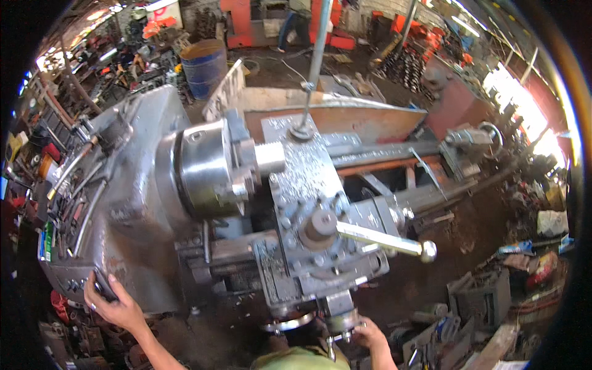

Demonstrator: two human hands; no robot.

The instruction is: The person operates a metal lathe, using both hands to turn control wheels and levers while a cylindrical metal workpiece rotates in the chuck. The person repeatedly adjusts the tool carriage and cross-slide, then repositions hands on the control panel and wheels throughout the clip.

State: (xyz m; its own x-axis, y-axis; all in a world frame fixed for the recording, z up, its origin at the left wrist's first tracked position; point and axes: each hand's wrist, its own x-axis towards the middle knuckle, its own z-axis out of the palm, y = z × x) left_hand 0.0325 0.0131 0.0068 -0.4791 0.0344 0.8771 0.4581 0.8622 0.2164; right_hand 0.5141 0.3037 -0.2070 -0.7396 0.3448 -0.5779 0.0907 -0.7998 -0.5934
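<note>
At the lower left, my left hand (118, 308) wraps its fingers round a dark control lever (103, 286) on the front of the grey lathe headstock (139, 246). My right hand (370, 335) is closed at the small crank handwheel (343, 323) below the carriage; part of its grip is hidden. A shiny three-jaw-type chuck (208, 163) holds a short bright metal cylinder (270, 157). Beside it, the tool post (320, 225) carries a long clamping handle (388, 240) pointing right. Metal chips cover the slide plate (302, 169).
A larger handwheel (290, 323) sits left of the crank. Behind the chuck stands a blue drum (203, 68). The tailstock (468, 135) is at the far right end of the bed. An upright pole (319, 49) rises from the slide. Tools (80, 203) lie on the headstock; scrap parts crowd the floor.
</note>
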